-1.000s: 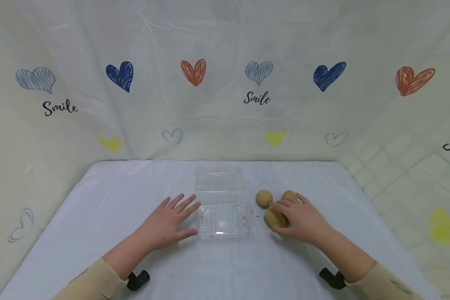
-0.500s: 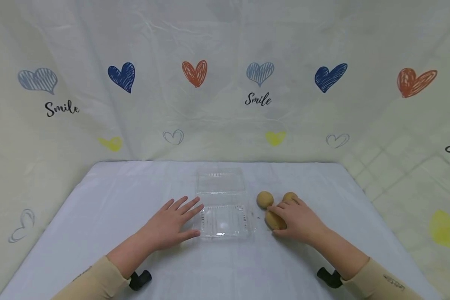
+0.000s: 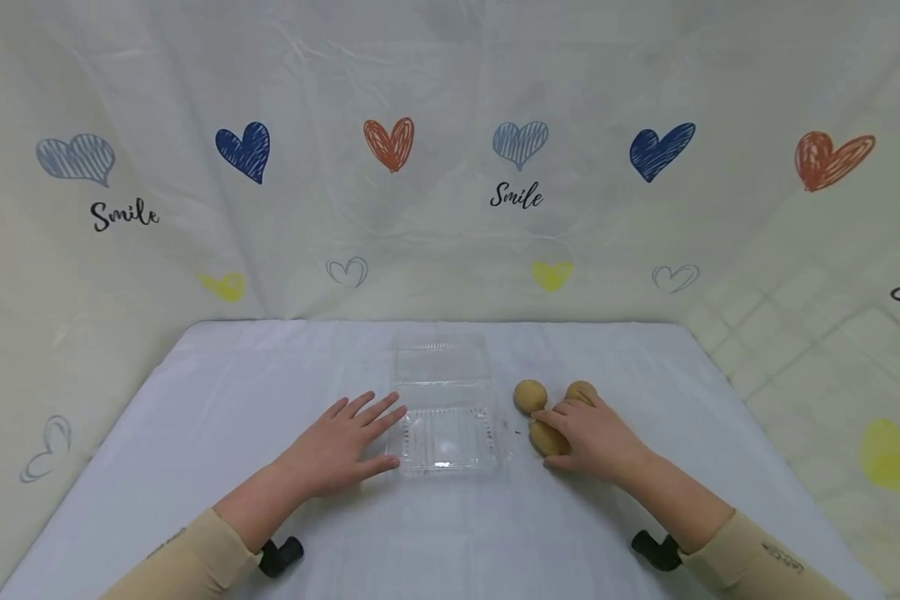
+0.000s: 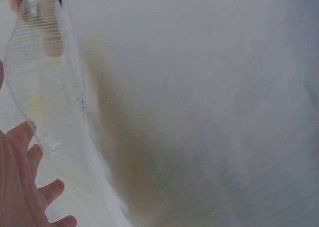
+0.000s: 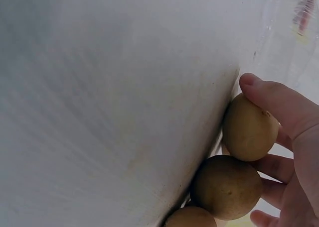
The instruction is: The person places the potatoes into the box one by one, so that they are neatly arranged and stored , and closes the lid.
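Small round yellowish-brown potatoes lie on the right half of the table in the head view. My right hand (image 3: 603, 442) grips the near potato (image 3: 547, 438), its thumb on one side and fingers reaching over. In the right wrist view the thumb lies along that potato (image 5: 250, 127); a second potato (image 5: 227, 187) sits against it by the other fingers, with a third potato (image 5: 192, 218) at the bottom edge. A clear plastic clamshell box (image 3: 450, 477) stands with its lid folded back. My left hand (image 3: 337, 450) spreads its fingers at the box's left edge, fingertips touching or very near it.
A back-left potato (image 3: 530, 397) and a back-right potato (image 3: 582, 392) lie beyond the right hand. Dark crumbs (image 3: 517, 432) dot the white tablecloth (image 3: 450, 542) between box and potatoes. A heart-printed curtain (image 3: 450, 208) hangs behind the table.
My right hand has settled closer round the near potato and shifted slightly left. The left hand has edged a little to the right. The box has stayed in place.
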